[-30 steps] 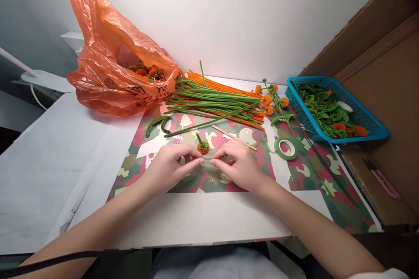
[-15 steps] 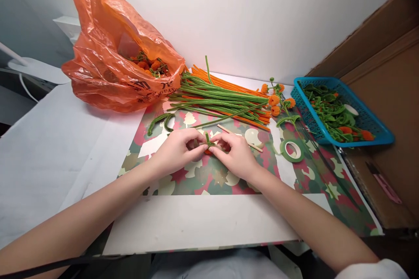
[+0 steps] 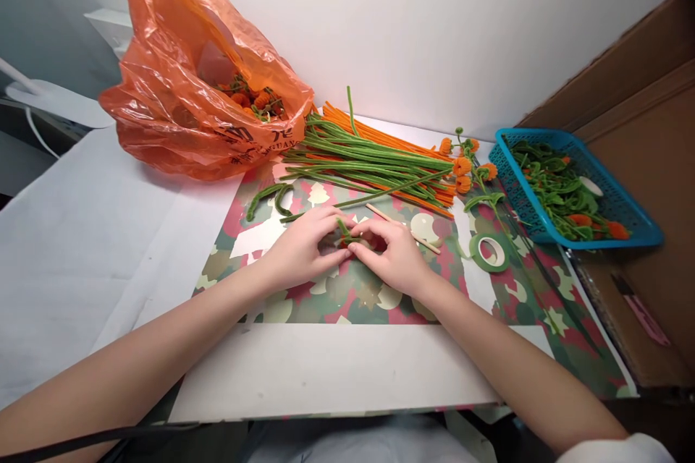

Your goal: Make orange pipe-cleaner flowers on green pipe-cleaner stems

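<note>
The small fuzzy piece of green and orange pipe cleaner (image 3: 344, 233) sits between the two hands, just above the camouflage-pattern paper mat (image 3: 358, 296) in the middle of the counter (image 3: 81, 231). The left hand (image 3: 301, 249) has its grip closed on the piece from the left side, with thumb and forefinger pinching it. The right hand (image 3: 394, 255) has its grip closed on it from the right side, and the fingertips of both hands nearly touch each other around it. Only a little of the piece shows: a short green stem points up and to the left out of the fingers, and a bit of orange is below it, mostly hidden.

Behind the hands lies a long bundle of green and orange pipe cleaners (image 3: 374, 163), and one thin wooden stick (image 3: 402, 226) lies just beside the right hand. A roll of green tape (image 3: 489, 252) lies flat on the mat, to the right of the hands. Further right stands a blue plastic basket (image 3: 624, 228) with green and orange pieces inside. At the back left there is a crumpled orange plastic bag (image 3: 179, 87), open, with more orange pieces in it.
</note>
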`<control>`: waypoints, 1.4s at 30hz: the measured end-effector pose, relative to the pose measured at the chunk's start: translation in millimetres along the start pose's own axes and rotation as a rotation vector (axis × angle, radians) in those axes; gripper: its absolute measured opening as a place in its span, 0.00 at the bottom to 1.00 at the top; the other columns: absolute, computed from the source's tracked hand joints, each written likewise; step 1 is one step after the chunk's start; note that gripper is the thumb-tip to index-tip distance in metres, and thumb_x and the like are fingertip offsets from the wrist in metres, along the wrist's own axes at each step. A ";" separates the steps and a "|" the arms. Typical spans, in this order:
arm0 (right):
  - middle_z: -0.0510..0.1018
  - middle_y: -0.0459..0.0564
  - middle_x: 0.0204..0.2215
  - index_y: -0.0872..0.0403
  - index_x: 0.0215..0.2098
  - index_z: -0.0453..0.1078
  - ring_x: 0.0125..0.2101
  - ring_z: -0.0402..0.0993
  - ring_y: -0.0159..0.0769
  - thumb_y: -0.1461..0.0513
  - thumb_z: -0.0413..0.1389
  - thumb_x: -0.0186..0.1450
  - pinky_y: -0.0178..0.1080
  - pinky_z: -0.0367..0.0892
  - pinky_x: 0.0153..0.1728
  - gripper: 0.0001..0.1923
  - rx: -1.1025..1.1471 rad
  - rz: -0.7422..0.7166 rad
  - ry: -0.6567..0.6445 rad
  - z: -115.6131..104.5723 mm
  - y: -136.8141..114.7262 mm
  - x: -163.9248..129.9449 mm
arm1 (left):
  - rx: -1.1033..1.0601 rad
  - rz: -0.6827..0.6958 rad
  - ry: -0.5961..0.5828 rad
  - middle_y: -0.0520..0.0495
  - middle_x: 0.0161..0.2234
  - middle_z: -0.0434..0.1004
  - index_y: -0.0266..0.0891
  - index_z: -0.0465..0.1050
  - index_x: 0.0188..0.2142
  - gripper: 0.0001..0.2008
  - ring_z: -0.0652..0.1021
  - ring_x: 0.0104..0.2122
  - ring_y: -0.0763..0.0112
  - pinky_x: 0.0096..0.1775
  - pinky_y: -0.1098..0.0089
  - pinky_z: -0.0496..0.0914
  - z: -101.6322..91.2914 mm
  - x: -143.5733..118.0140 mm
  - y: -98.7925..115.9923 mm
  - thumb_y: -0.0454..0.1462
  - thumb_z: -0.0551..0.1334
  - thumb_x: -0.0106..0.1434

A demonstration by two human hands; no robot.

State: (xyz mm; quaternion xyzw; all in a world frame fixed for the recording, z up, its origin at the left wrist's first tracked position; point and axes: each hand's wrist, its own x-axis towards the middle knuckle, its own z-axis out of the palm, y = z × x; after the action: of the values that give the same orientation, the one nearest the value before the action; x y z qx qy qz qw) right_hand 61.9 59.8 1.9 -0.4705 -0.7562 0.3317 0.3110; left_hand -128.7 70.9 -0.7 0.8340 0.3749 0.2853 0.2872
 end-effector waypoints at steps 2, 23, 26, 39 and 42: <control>0.72 0.42 0.22 0.54 0.35 0.74 0.22 0.61 0.28 0.66 0.58 0.60 0.33 0.60 0.28 0.05 0.004 -0.022 -0.042 -1.5 -1.0 1.4 | -0.020 0.035 -0.010 0.46 0.42 0.78 0.40 0.73 0.40 0.06 0.75 0.43 0.64 0.46 0.64 0.68 1.4 1.2 -1.7 0.36 0.61 0.63; 0.78 0.43 0.26 0.52 0.28 0.70 0.26 0.68 0.31 0.69 0.54 0.59 0.39 0.60 0.43 0.07 -0.058 -0.248 -0.264 -20.7 7.9 7.5 | 0.011 0.099 -0.182 0.46 0.44 0.77 0.44 0.79 0.41 0.10 0.72 0.43 0.62 0.46 0.64 0.65 -6.0 4.0 -6.8 0.37 0.58 0.65; 0.78 0.42 0.26 0.52 0.28 0.70 0.25 0.66 0.30 0.69 0.53 0.59 0.38 0.60 0.41 0.07 -0.044 -0.253 -0.232 -19.4 8.3 6.8 | -0.035 0.084 -0.164 0.46 0.45 0.77 0.43 0.78 0.43 0.11 0.73 0.44 0.63 0.47 0.64 0.66 -7.4 3.4 -4.3 0.35 0.59 0.63; 0.74 0.42 0.22 0.52 0.29 0.69 0.25 0.65 0.31 0.68 0.52 0.61 0.37 0.60 0.39 0.06 -0.073 -0.258 -0.243 -18.0 7.5 9.8 | -0.145 0.005 -0.121 0.48 0.35 0.80 0.41 0.77 0.36 0.07 0.77 0.36 0.67 0.42 0.67 0.70 -8.4 6.4 -0.9 0.34 0.59 0.62; 0.75 0.43 0.23 0.52 0.29 0.69 0.25 0.66 0.32 0.68 0.52 0.61 0.37 0.61 0.38 0.06 -0.068 -0.258 -0.238 -18.8 8.1 8.7 | -0.140 -0.001 -0.125 0.48 0.35 0.81 0.41 0.77 0.36 0.08 0.77 0.36 0.67 0.42 0.67 0.69 -7.7 6.9 -0.9 0.33 0.59 0.62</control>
State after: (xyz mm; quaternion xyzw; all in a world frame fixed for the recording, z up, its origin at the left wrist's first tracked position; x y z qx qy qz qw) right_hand 77.6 74.5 7.9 -0.3374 -0.8526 0.3166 0.2429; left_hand -130.6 78.9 5.6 0.8277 0.3360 0.2582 0.3679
